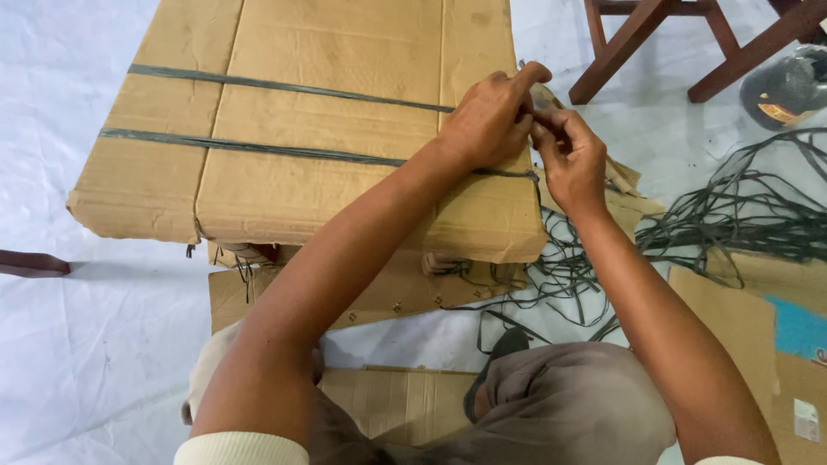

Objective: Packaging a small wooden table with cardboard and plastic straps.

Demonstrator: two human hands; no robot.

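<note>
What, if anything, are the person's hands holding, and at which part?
Both hands, left hand and right hand, pinch the dark strap at the right edge of the cardboard bundle. The fingers hide the exact spot of the hold.

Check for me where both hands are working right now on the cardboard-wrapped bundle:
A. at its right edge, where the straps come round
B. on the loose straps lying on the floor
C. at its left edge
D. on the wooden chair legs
A: the left hand and right hand meet at the right edge of the cardboard bundle, pinching where a dark strap ends.
</note>
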